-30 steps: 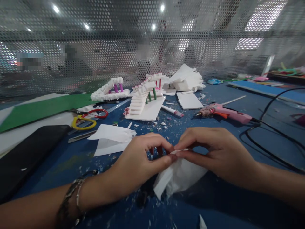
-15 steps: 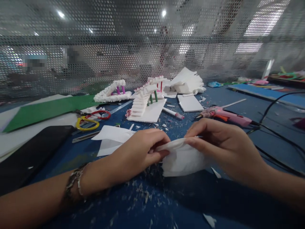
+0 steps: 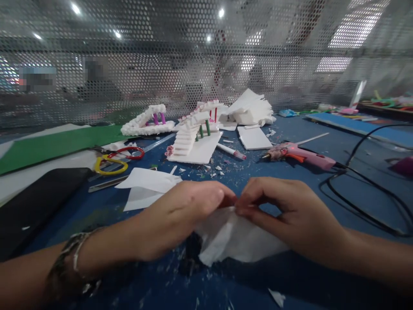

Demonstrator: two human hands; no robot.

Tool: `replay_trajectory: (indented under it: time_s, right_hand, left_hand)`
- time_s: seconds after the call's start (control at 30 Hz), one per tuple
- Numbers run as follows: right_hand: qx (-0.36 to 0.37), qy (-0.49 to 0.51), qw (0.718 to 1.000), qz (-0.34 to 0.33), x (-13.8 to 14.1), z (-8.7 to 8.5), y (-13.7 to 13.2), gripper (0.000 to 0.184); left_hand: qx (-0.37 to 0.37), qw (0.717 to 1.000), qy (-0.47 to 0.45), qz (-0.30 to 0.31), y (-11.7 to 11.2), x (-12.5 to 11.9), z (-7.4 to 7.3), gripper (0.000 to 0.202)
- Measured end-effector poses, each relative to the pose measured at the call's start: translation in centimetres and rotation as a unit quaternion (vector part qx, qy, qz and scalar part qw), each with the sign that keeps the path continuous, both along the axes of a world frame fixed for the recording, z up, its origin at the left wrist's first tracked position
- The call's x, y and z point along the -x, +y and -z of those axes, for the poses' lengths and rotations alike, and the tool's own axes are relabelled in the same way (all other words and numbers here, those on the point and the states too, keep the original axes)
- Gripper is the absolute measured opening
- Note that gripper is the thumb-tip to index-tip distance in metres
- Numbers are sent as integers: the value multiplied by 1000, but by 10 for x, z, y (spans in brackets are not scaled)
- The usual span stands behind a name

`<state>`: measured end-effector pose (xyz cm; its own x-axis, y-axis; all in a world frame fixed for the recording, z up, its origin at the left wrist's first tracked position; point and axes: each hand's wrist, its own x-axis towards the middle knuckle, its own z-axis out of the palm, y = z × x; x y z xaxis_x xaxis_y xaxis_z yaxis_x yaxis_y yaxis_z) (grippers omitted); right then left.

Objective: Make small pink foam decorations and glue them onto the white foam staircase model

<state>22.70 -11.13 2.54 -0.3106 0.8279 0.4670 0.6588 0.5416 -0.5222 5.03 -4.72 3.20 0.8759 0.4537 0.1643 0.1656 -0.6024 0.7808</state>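
Note:
A thin white sheet of paper (image 3: pixel 232 241) hangs below my two hands over the blue table. My right hand (image 3: pixel 284 211) pinches its top edge between thumb and fingers. Close against it, my left hand (image 3: pixel 196 206) is closed on the same edge, its fingertips partly hidden behind the paper and the back of the hand. The hands nearly touch at the middle. Beside my left hand lies another piece of white paper (image 3: pixel 142 183), creased and flat on the table.
Beyond the hands stand a small white staircase model (image 3: pixel 190 140) and a white model with purple posts (image 3: pixel 151 120). A pink glue gun (image 3: pixel 300 155) with a black cable lies right. Scissors (image 3: pixel 111 164), a cutter knife (image 3: pixel 106 184) and a black phone-like slab (image 3: pixel 41 206) lie left.
My hands have come together and lowered slightly. The paper's top edge, stretched between them before, is now gathered at the fingertips, and the sheet hangs lower and more crumpled.

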Motion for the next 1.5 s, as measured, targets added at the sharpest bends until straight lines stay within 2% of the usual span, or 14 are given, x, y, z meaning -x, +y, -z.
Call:
replay_trajectory:
  time_s: [0.1, 0.17, 0.3, 0.37, 0.47, 0.53, 0.73, 0.93, 1.07, 1.2, 1.4, 1.5]
  right_hand:
    - [2, -11, 1000, -15, 1, 0, -1, 8]
    - [5, -4, 1000, -15, 2, 0, -2, 9]
    - [-2, 13, 1000, -18, 2, 0, -3, 6]
    - [1, 24, 1000, -20, 2, -1, -3, 1]
    - [7, 50, 999, -13, 2, -2, -2, 11]
    - [20, 65, 998, -6, 2, -3, -1, 9]
    - [113, 123, 986, 14, 3, -3, 3, 7]
    - [183, 182, 966, 4, -1, -2, 3, 6]
    - [183, 200, 962, 18, -1, -1, 3, 10]
    - [177, 200, 963, 24, 0, -1, 4, 10]
    - [248, 210, 945, 24, 2, 0, 5, 7]
    - [269, 219, 938, 17, 3, 1, 6, 9]
  left_hand:
    - [-111, 993, 32, -24, -6, -3, 8, 18]
    - [-169, 984, 39, -34, -9, -3, 12, 19]
    - [-206, 978, 19, -42, -11, -2, 12, 21]
    - [-192, 980, 9, -51, -10, -2, 11, 20]
    - [-159, 984, -13, -76, -5, -2, 10, 15]
    - [-138, 986, -23, -86, -3, -2, 10, 13]
    - [-109, 990, -61, -71, -2, -3, 13, 9]
    - [-3, 991, -91, -100, -2, -5, 14, 3]
    - [77, 984, -113, -111, -3, -8, 16, 6]
    - [113, 976, -123, -138, -1, -9, 19, 7]
    - [197, 961, -124, -150, -1, -10, 20, 8]
    - [196, 962, -130, -139, -2, -11, 19, 6]
